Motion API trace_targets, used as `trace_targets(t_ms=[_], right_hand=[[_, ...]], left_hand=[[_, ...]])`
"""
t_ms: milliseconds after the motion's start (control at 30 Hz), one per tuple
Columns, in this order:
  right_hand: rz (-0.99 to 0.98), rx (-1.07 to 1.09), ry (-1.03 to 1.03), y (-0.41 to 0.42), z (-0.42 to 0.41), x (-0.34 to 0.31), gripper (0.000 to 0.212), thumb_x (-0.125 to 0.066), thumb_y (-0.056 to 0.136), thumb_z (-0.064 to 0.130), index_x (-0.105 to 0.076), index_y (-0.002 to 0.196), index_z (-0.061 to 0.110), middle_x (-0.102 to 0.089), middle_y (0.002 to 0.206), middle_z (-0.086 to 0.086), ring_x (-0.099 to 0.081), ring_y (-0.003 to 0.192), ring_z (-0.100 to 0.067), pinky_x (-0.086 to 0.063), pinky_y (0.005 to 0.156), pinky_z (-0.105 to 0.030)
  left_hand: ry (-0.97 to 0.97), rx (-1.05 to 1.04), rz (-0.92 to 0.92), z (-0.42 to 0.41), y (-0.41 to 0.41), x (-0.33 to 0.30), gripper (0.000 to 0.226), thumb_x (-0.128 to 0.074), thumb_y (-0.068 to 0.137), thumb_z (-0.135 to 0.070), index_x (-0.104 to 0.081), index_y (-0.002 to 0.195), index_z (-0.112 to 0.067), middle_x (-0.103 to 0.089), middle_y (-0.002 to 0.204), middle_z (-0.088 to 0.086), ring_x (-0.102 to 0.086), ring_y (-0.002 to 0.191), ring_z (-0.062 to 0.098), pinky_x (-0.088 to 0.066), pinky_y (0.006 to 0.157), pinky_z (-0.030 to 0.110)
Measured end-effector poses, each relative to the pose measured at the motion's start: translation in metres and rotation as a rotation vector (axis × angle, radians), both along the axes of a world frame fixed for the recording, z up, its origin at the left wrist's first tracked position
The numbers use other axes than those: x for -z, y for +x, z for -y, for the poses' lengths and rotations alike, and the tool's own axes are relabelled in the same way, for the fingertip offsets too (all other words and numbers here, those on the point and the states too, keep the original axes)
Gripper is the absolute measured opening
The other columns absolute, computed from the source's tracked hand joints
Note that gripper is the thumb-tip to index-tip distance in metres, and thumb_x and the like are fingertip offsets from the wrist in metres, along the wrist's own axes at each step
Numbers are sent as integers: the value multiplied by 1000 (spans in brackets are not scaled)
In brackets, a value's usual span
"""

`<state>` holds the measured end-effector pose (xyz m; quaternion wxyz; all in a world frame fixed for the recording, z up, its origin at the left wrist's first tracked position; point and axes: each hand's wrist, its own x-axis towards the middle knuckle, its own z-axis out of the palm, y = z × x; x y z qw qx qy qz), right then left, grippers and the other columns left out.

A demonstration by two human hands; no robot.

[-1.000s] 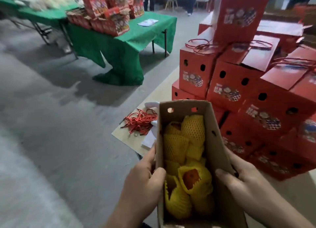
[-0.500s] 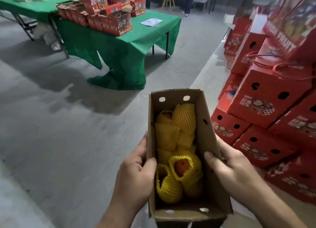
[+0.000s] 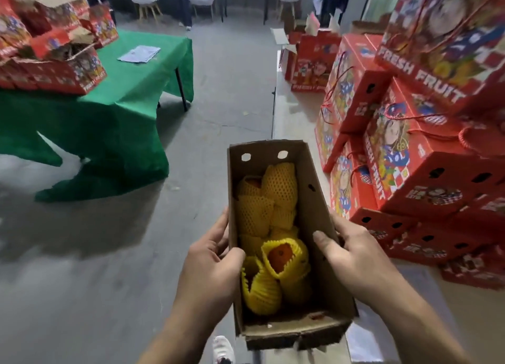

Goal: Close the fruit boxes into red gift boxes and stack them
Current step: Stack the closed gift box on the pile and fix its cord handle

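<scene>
cardboard fruit box [image 3: 318, 199], left hand [image 3: 211, 265] grip curled over one wall, right hand [image 3: 355, 257] grip clasping the other

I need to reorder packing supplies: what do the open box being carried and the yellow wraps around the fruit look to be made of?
The open box: plain brown cardboard, matte, with punched vent holes and rough cut edges. The yellow wraps: probably soft foam netting, going by the open mesh pattern and puffy, flared ends.

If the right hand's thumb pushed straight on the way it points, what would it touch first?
Likely the yellow foam-netted fruit inside the open brown cardboard box; the right hand has its thumb hooked over the wall, though depth is unclear.
</scene>
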<state>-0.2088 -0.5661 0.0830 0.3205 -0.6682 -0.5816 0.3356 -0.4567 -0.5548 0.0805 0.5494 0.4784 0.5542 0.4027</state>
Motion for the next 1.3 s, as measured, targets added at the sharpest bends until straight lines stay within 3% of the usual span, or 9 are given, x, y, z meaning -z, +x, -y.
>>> trace_targets(t_ms=[400, 533, 633, 767, 833, 900, 1033, 1200, 1300], right_hand=[[77, 297, -69, -6, -94, -10, 52, -63, 103, 25, -50, 152, 33, -56, 148, 16, -48, 140, -9, -38, 120, -39], [112, 389, -85, -10, -126, -5, 54, -63, 102, 27, -48, 154, 29, -51, 154, 11, -43, 146, -15, -36, 122, -41], [140, 450, -125, -15, -155, -1, 55, -62, 103, 31, -46, 155, 28, -48, 158, 5, -42, 147, -17, -36, 122, -44], [147, 566, -147, -25, -195, -1, 50, -63, 102, 32, -52, 151, 33, -57, 149, 6, -53, 137, -17, -42, 117, -44], [146, 575, -156, -28, -215, -3, 49, -63, 102, 30, -53, 150, 34, -60, 147, 10, -56, 134, -13, -45, 115, -43], [149, 575, -187, -25, -233, -5, 48, -62, 102, 32, -53, 149, 39, -61, 144, 12, -58, 132, -12, -47, 113, -42], [170, 596, -198, -4, -263, -5, 48, -62, 102, 32, -53, 148, 42, -64, 141, 13, -59, 130, -12, -50, 110, -42], [198, 553, -225, 47, -310, 6, 52, -59, 103, 33, -45, 153, 43, -54, 152, 13, -50, 140, -13, -44, 116, -43], [222, 561, -291, 78, -339, 20, 54, -59, 104, 33, -41, 154, 43, -47, 158, 11, -44, 146, -20, -39, 120, -46]], left_hand=[[-103, 216, 53, -143, 14, 1, 73, -55, 96, 8, -44, 156, -33, -75, 126, 1, -78, 90, 17, -66, 73, 43], [-136, 298, 87, -194, 17, 13, 75, -55, 97, 6, -42, 156, -38, -80, 108, -7, -77, 79, 12, -62, 64, 27], [-160, 372, 76, -239, 18, 23, 79, -54, 98, 5, -34, 152, -48, -79, 102, -3, -72, 77, 16, -62, 66, 36], [-339, 444, 56, -306, 18, 35, 81, -58, 96, -3, -17, 148, -50, -48, 147, -2, -64, 103, 14, -60, 72, 39], [-532, 422, 149, -338, 19, 42, 88, -59, 95, -7, -10, 156, -47, -59, 133, 6, -63, 105, 24, -54, 84, 46], [-630, 441, 206, -366, 22, 46, 84, -59, 95, -7, -16, 160, -37, -64, 106, 6, -65, 96, 30, -58, 82, 51], [-614, 569, 208, -405, 42, 51, 60, -59, 94, -7, -41, 149, -23, -63, 104, 9, -69, 74, 26, -59, 67, 38], [-648, 645, 131, -461, 96, 64, 66, -64, 75, -11, -43, 137, -20, -55, 107, 13, -59, 87, 34, -60, 86, 56], [-618, 714, -91, -495, 126, 68, 67, -68, 65, -21, -42, 126, -12, -43, 103, 12, -48, 74, 25, -49, 62, 34]])
